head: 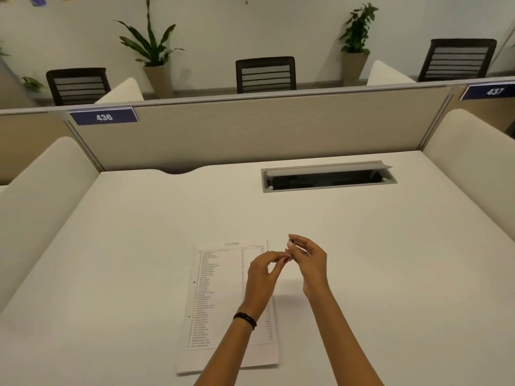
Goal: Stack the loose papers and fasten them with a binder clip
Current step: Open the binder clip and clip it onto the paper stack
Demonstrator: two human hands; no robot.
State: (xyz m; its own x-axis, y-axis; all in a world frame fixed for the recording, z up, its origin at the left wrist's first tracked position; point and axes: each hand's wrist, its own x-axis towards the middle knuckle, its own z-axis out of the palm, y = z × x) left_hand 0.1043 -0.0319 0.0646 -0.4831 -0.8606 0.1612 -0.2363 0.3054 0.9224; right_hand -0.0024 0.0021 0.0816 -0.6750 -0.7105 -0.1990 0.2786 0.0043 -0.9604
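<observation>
A stack of printed papers point(220, 296) lies flat on the white desk point(390, 274), its top sheet showing a list of lines. My left hand point(260, 277) hovers over the stack's right side, fingertips pinched toward a small dark binder clip point(289, 247). My right hand point(308, 260) holds that clip between thumb and fingers, just above the stack's upper right corner. The clip is mostly hidden by the fingers. A dark band circles my left wrist.
An open cable tray point(327, 178) is set into the desk at the back right. A beige partition point(250, 132) with a sign marked 436 closes the far side. Cream side panels stand left and right. Chairs and potted plants are beyond.
</observation>
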